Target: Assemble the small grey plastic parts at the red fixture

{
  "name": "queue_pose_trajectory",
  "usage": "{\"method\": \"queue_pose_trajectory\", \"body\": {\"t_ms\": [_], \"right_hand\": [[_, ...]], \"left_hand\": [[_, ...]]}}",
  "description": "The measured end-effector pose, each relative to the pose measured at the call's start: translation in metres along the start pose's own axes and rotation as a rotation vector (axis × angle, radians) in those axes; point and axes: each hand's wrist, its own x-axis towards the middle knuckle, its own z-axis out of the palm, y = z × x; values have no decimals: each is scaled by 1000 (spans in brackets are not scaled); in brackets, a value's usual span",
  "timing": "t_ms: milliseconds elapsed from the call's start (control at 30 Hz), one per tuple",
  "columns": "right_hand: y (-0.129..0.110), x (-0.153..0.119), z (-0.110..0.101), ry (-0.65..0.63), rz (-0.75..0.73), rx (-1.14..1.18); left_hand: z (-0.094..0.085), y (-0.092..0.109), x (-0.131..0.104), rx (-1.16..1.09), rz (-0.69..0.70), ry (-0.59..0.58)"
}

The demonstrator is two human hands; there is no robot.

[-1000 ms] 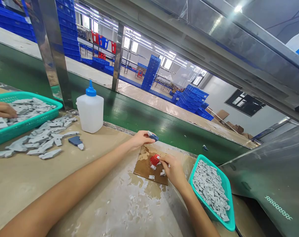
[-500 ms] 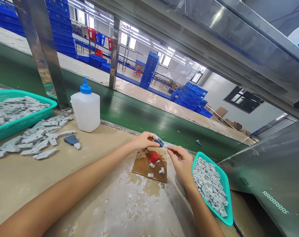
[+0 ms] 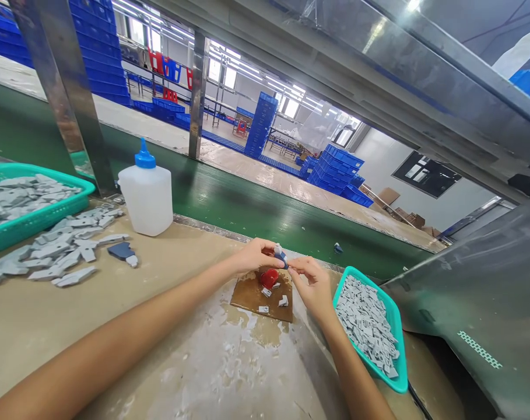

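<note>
My left hand point(image 3: 258, 255) is closed on a small dark blue and grey plastic part point(image 3: 282, 256), held over the work board. My right hand point(image 3: 312, 283) pinches at the lower right end of that part, with a tiny pale grey piece mostly hidden under its fingertips. Below the hands, a wet brown board point(image 3: 245, 294) carries a red cap-like object point(image 3: 269, 278) and several small grey pieces point(image 3: 283, 301). At left on the table rests another dark blue part point(image 3: 122, 252) with a pale tip, beside loose grey parts point(image 3: 55, 251).
A green basket point(image 3: 402, 356) of small grey pieces stands at right; another green basket point(image 3: 72, 204) of larger ones is at far left. A white bottle point(image 3: 146, 201) with a blue nozzle stands near the green conveyor belt point(image 3: 238, 198), which carries a small blue part point(image 3: 338, 248). Metal posts rise behind.
My right hand has moved left, bringing its small pale piece against the blue part in my left hand. The small blue part on the belt has shifted left. The view has turned slightly.
</note>
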Motion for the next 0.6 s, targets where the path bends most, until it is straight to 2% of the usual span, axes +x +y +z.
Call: {"method": "queue_pose_trajectory", "body": {"t_ms": [100,233,333,400,433,467,533,600], "right_hand": [[-2,-1,2,-22,-19,22],[-8,1,-2,-39,-63,-67],[-7,9,-26,110,-11,-69],[-2,14,-53,212,97,-121],[2,16,-69,196,171,-201],[6,17,-85,126,258,-325],[18,15,-111,-120,451,-613],[30,8,-126,-344,607,-802]], "left_hand": [[5,-1,-2,-110,-30,5],[13,1,-3,-224,-12,65],[12,4,-1,-153,14,56],[4,6,3,4,46,96],[-4,7,5,122,70,144],[-13,8,7,276,98,205],[-36,9,9,665,142,336],[-60,7,10,1035,130,428]]}}
